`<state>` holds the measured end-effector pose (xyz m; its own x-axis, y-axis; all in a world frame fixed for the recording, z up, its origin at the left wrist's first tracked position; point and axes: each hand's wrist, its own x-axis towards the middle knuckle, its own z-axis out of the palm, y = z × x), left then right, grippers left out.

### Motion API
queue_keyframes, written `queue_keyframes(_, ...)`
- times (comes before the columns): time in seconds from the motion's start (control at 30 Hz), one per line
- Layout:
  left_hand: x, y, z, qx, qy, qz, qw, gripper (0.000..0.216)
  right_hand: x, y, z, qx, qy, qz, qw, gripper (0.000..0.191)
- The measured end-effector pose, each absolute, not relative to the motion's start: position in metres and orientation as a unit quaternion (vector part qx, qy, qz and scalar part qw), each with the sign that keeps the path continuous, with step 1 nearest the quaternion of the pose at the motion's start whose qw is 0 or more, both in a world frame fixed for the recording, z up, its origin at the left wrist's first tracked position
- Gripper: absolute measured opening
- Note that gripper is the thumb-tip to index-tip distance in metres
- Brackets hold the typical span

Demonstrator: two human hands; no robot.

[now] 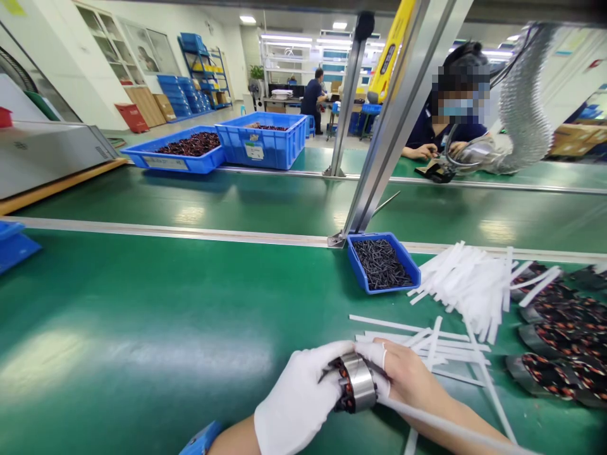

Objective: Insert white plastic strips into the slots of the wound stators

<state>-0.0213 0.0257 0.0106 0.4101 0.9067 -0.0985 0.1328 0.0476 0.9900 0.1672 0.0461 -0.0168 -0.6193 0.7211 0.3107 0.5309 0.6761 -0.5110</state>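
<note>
My left hand point(296, 398), in a white glove, wraps around a round metal motor stator point(356, 383) with red and black windings at the near edge of the green table. My right hand point(408, 379), bare with white finger cots, grips the stator's other side. A white strip point(446, 426) runs across my right wrist from the stator. Loose white strips point(467, 284) lie in a pile just beyond my hands, with a few more strips point(427, 338) spread nearer.
A small blue tray point(359, 277) of black pieces sits by a slanted metal post point(379, 158). More stators point(557, 341) lie at right. Two blue bins point(263, 148) stand beyond the green belt point(190, 202). A person point(450, 120) works opposite, another far back.
</note>
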Motion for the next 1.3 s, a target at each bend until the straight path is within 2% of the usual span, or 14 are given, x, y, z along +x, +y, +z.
queue_keyframes(0.1,-0.021,0.025,0.009,0.633,0.44,0.315,0.554,0.052,0.169,0.045,-0.014,-0.333,-0.887,0.212,0.237,0.017)
queue_keyframes(0.37,-0.02,0.024,0.008,0.69,0.464,0.275,0.483,0.047,0.179,0.038,-0.025,-0.304,-0.916,0.16,0.207,0.022)
queue_keyframes(0.6,-0.023,0.023,0.009,0.702,0.462,0.259,0.477,0.042,0.179,0.036,-0.019,-0.3,-0.932,0.121,0.163,0.026)
queue_keyframes(1.3,-0.022,0.026,0.007,0.707,0.483,0.23,0.462,0.047,0.175,0.035,-0.021,-0.304,-0.933,0.087,0.172,0.02)
